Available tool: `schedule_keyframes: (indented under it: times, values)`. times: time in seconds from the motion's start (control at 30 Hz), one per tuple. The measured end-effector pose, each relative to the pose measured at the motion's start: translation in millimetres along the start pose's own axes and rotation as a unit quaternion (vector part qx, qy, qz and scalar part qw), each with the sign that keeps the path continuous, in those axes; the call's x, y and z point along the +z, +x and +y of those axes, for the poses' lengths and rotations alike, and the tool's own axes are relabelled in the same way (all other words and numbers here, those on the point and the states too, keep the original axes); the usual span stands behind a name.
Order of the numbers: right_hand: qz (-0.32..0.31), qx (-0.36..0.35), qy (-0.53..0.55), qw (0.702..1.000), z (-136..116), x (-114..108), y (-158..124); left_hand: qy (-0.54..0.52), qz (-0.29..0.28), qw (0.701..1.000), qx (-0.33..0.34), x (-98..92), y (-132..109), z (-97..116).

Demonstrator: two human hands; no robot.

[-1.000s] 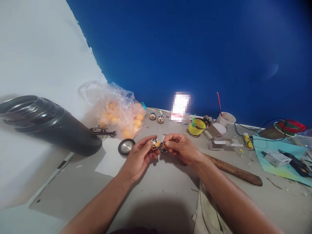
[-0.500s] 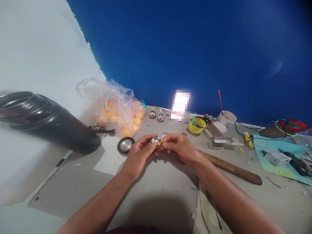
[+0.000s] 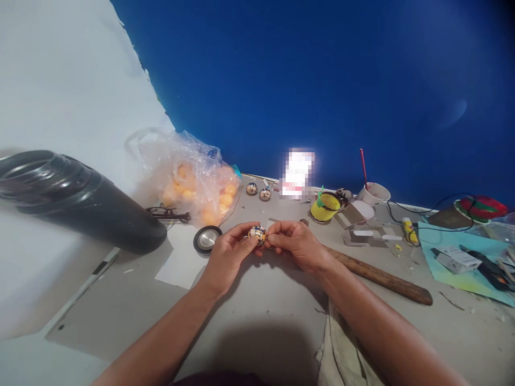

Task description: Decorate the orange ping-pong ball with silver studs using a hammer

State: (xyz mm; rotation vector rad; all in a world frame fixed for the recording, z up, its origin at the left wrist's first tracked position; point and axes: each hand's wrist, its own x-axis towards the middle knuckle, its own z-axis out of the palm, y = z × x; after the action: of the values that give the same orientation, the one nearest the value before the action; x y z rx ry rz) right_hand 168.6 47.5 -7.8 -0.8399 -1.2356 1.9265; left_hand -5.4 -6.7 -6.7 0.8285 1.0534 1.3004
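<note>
Thumb and fingers of my left hand (image 3: 231, 249) grip a small ball (image 3: 257, 234) from its left side. The ball has dark, white and gold patches, with some orange showing through. Right at its edge, the thumb and forefinger of my right hand (image 3: 295, 241) are pinched together. Whatever lies in that pinch is too small to make out. Farther back on the table, two similar patterned balls, one on the left (image 3: 251, 188) and one on the right (image 3: 265, 194), rest side by side.
To the left are a dark bottle (image 3: 92, 203), eyeglasses (image 3: 169, 214), a round lid (image 3: 208, 239) and a plastic bag (image 3: 197, 177) of orange balls. A blurred bright screen (image 3: 298, 174) stands behind. On the right lie a yellow cup (image 3: 325, 208), a wooden stick (image 3: 382, 276) and a cloth (image 3: 341, 348).
The ball has turned very slightly in my left fingers. Both hands stay in nearly the same place, and the things on the table have not moved.
</note>
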Motion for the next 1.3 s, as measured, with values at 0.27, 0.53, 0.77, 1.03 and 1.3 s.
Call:
schedule_keyframes:
  times: [0.27,0.53,0.77,1.03,1.3]
  values:
    - [0.011,-0.004,-0.002,1.0,-2,3,0,0.014,-0.005,1.0,0.008,-3.3,1,-5]
    - [0.013,-0.024,-0.026,0.999,2,2,0,0.044,0.026,0.998,0.042,1.8,-3,0]
    - [0.021,-0.038,-0.028,0.999,-1,9,-2,0.083,0.05,0.992,0.087,3.8,-9,-2]
    - [-0.01,-0.041,-0.015,0.999,-1,8,-3,0.081,0.059,0.99,0.104,4.5,-11,-7]
    - [-0.029,-0.064,-0.062,0.996,4,4,-1,-0.018,-0.009,0.999,0.025,1.9,-4,-8]
